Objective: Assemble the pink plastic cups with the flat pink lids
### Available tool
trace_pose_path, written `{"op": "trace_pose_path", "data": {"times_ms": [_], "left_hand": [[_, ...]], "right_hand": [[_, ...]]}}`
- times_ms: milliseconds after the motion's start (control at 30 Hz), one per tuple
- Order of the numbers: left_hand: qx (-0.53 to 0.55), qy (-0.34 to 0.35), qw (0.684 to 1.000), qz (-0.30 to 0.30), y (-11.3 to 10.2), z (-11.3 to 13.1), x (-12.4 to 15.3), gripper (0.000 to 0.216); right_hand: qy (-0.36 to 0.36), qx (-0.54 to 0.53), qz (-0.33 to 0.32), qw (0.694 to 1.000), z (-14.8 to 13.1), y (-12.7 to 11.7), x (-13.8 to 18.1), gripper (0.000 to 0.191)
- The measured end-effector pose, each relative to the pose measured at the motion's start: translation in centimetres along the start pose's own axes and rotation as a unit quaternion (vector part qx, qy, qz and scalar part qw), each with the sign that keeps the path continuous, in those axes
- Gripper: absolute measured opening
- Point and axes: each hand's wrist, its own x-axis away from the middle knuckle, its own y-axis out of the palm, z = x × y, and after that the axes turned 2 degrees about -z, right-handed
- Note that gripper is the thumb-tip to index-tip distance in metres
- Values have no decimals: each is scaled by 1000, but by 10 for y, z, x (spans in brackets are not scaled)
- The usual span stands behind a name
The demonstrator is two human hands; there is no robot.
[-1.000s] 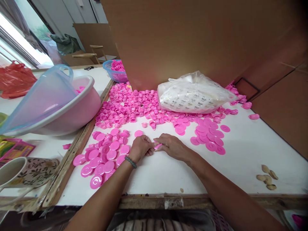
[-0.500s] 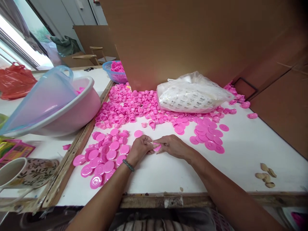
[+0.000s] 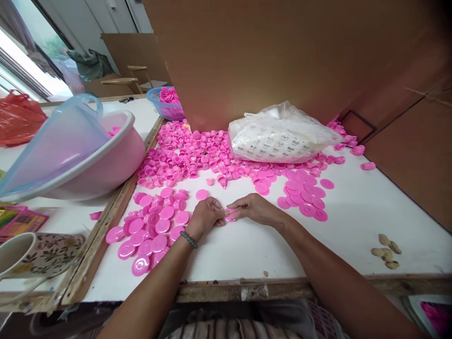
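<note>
Both my hands meet over the middle of the white table (image 3: pixel 247 245). My left hand (image 3: pixel 205 215) and my right hand (image 3: pixel 253 208) pinch one small pink plastic cap (image 3: pixel 231 216) between their fingertips. A bead bracelet sits on my left wrist. Left of my left hand lies a pile of flat pink discs (image 3: pixel 151 228). A second group of pink discs (image 3: pixel 303 193) lies right of my right hand. Behind both hands spreads a heap of small pink cup-shaped caps (image 3: pixel 187 153).
A clear plastic bag of white labelled pieces (image 3: pixel 278 136) rests against the brown cardboard wall (image 3: pixel 264 52). A pink basin (image 3: pixel 116 160) holding a blue scoop (image 3: pixel 56 141) stands at left, a blue basket (image 3: pixel 165 106) behind. A mug (image 3: pixel 24 256) and some nut shells (image 3: pixel 386 252) lie near the front edge.
My hands stay together on the pink cap, with only slight finger movement. The view has shifted a little.
</note>
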Motion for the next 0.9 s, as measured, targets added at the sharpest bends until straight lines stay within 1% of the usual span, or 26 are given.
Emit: {"op": "trace_pose_path", "data": {"times_ms": [100,200,267,333,367,400,433,500,533,567,600,633,667,700,733,767,800,867,900], "left_hand": [[-14,-1,1000,-2,0,-1,-1,41],[-27,-6,1000,-7,3,0,-2,39],[-40,15,999,-16,4,0,0,37],[-78,57,995,-9,3,3,6,32],[-108,80,991,7,0,5,10,30],[-143,99,984,35,-5,9,15,28],[-182,113,974,74,-11,14,21,28],[-268,120,939,179,-28,26,34,27],[-314,114,912,239,-37,32,39,26],[-357,107,880,296,-46,38,44,26],[-396,102,846,343,-54,42,48,25],[-429,103,813,379,-60,45,50,24],[-454,111,786,405,-64,47,52,24],[-471,124,766,419,-64,47,52,24],[-477,140,757,423,-63,46,51,25],[-475,156,760,415,-59,44,50,25],[-464,170,775,395,-52,41,48,25],[-435,188,822,315,-37,34,43,22],[-424,190,845,265,-29,30,40,21]], "right_hand": [[25,-46,15,999,7,0,-6,35],[23,-32,15,999,8,3,-8,35],[9,7,14,1000,4,4,-6,34],[-11,62,30,998,-1,0,-1,32],[-23,98,50,994,-4,-3,2,29],[-33,142,85,986,-7,-8,5,27],[-34,194,132,971,-9,-14,7,26],[-3,301,235,924,-12,-28,10,29],[26,344,271,898,-12,-35,11,30],[55,376,290,879,-12,-39,12,30],[79,394,289,869,-11,-42,12,30],[93,400,276,869,-9,-43,12,33],[99,397,256,876,-8,-41,12,35],[99,388,235,886,-7,-37,12,34],[94,375,214,897,-7,-31,11,32],[83,361,193,909,-9,-25,10,30],[67,352,173,918,-11,-18,9,27],[29,356,149,922,-19,-7,2,20],[14,371,152,916,-25,-4,-3,19]]}}
